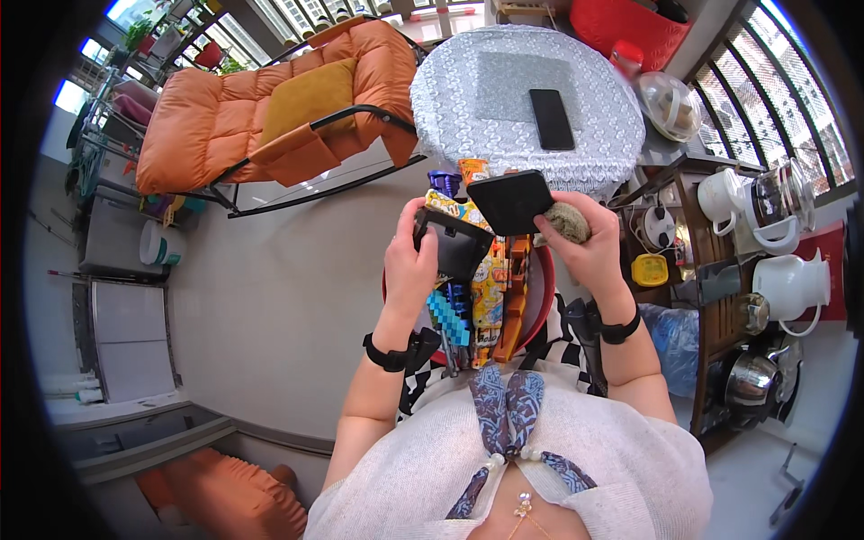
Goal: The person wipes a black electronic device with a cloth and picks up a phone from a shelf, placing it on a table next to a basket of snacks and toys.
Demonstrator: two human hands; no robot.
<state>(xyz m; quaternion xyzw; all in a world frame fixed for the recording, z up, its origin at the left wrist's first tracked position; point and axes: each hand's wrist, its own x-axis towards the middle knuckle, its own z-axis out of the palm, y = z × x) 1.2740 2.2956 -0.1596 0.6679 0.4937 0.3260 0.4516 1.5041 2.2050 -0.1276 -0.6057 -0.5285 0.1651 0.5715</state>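
Note:
My left hand point(412, 261) is closed on a black plastic box-like piece point(457, 247), its thumb on the near side. In my right hand point(596, 241) are a flat black rectangular panel point(511, 203) and a bunched grey-green cloth point(567, 223), pressed between thumb and fingers. The panel's left end hangs just above the box-like piece; whether they touch, I cannot tell. Below both hands a red tub point(544, 301) stands at my lap. It holds a blue pixel-patterned toy point(447, 317), a yellow printed toy point(488, 301), an orange toy point(514, 310) and other colourful pieces, partly hidden.
Ahead is a round table with a white lace cloth point(441, 108), bearing a black phone point(552, 120). An orange padded recliner point(207, 126) stands to the left. On my right, a wooden shelf point(711, 360) carries white kettles point(792, 286) and a steel kettle point(752, 378).

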